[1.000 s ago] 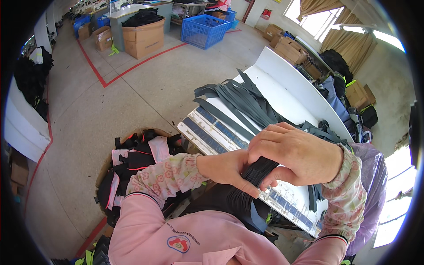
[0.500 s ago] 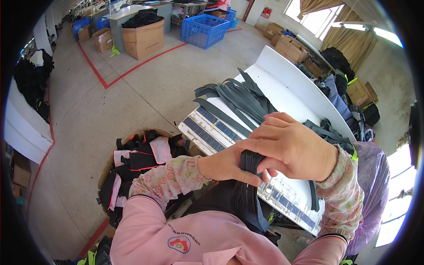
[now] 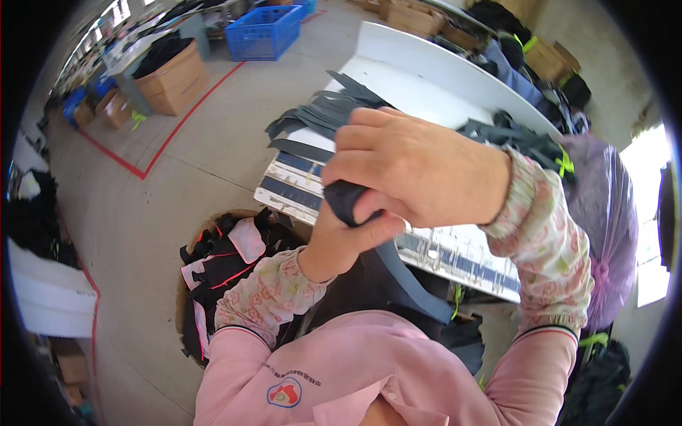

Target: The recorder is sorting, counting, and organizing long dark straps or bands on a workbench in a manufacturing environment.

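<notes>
A folded bundle of black fabric strips (image 3: 344,201) is gripped between my two hands, over the near edge of a white table. My left hand (image 3: 348,238) is closed around its lower side, the thumb lying across. From above, my right hand (image 3: 412,167) curls over it, its thumb pressed against the front. Below the hands a grey strip (image 3: 412,278) curves down toward my lap; where its upper end goes is hidden. Just beyond my right hand, a pile of long grey strips (image 3: 320,110) lies on the worn white table (image 3: 426,85).
To the left of the table stands an open carton of black and pink pieces (image 3: 227,263). More grey strips (image 3: 497,135) lie at the table's right, beside a purple plastic bag (image 3: 604,206). Farther off are a blue crate (image 3: 263,35) and a brown box (image 3: 174,82).
Hands and bundle have risen and shifted left in the picture. Earlier the strip ends hung together below the hands; now one grey strip curves down there. The view has turned too.
</notes>
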`<control>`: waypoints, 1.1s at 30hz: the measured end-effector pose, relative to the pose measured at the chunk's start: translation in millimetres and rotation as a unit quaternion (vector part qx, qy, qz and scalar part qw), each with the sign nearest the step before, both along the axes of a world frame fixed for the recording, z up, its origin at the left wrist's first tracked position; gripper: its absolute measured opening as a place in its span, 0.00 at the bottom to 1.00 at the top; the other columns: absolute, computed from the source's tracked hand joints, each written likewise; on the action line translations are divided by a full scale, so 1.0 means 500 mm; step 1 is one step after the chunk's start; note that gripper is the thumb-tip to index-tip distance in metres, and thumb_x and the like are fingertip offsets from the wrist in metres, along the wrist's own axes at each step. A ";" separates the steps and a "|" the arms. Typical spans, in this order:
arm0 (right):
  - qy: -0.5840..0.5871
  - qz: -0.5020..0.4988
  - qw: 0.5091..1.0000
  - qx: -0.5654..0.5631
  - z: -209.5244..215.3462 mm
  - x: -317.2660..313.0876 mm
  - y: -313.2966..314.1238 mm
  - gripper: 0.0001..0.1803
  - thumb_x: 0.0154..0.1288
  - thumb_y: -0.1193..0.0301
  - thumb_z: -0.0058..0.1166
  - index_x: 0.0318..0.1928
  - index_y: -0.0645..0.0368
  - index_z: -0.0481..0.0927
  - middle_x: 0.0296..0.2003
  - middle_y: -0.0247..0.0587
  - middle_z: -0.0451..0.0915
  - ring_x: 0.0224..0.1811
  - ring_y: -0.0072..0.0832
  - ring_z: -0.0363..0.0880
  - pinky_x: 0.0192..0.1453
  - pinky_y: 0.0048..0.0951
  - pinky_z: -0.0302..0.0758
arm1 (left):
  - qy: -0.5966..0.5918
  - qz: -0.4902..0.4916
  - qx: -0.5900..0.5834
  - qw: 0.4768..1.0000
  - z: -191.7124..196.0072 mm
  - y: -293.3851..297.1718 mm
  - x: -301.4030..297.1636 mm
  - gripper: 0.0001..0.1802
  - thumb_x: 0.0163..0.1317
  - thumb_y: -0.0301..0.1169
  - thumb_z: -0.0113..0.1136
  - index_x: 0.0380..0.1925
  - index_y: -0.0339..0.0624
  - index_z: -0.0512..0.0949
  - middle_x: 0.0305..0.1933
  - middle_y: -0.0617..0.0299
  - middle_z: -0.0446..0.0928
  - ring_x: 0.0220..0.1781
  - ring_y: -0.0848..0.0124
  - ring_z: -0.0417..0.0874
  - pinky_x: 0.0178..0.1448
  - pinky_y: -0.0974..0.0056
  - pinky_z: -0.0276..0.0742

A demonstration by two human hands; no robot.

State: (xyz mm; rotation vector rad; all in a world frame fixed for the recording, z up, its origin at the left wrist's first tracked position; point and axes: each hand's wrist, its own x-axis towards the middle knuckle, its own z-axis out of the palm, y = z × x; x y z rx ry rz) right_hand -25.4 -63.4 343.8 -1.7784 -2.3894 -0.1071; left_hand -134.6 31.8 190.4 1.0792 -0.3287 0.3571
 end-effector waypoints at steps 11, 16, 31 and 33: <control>0.499 -0.480 0.689 -0.213 -0.626 0.133 -0.438 0.03 0.61 0.74 0.61 0.36 0.55 0.86 0.28 0.34 0.84 0.25 0.22 0.80 0.31 0.27 0.78 | 0.022 0.026 -0.009 0.999 0.028 -0.011 0.020 0.10 0.68 0.29 0.58 0.44 0.43 0.69 0.32 0.63 0.70 0.32 0.69 0.75 0.45 0.56 0.76; 0.612 -0.513 0.598 -0.068 -0.752 0.140 -0.502 0.06 0.65 0.74 0.63 0.41 0.62 0.84 0.27 0.34 0.82 0.23 0.20 0.78 0.30 0.26 0.77 | 0.014 0.009 -0.021 1.000 0.068 -0.058 0.053 0.06 0.68 0.26 0.56 0.42 0.40 0.70 0.33 0.61 0.72 0.33 0.68 0.79 0.47 0.54 0.79; 0.496 -0.385 0.678 0.382 -0.078 -0.018 -0.624 0.30 0.52 0.69 0.77 0.52 0.62 0.73 0.38 0.33 0.79 0.39 0.19 0.76 0.45 0.25 0.76 | -0.113 -0.227 0.127 0.959 0.451 -0.553 0.266 0.09 0.66 0.32 0.59 0.36 0.36 0.77 0.28 0.60 0.76 0.31 0.70 0.79 0.38 0.66 0.76; 0.417 -0.443 0.688 0.396 -0.068 -0.022 -0.692 0.21 0.54 0.70 0.75 0.43 0.62 0.76 0.32 0.31 0.82 0.34 0.17 0.78 0.42 0.23 0.76 | -0.094 -0.271 0.150 0.946 0.479 -0.621 0.283 0.10 0.65 0.33 0.60 0.34 0.36 0.77 0.29 0.59 0.76 0.32 0.68 0.80 0.39 0.65 0.77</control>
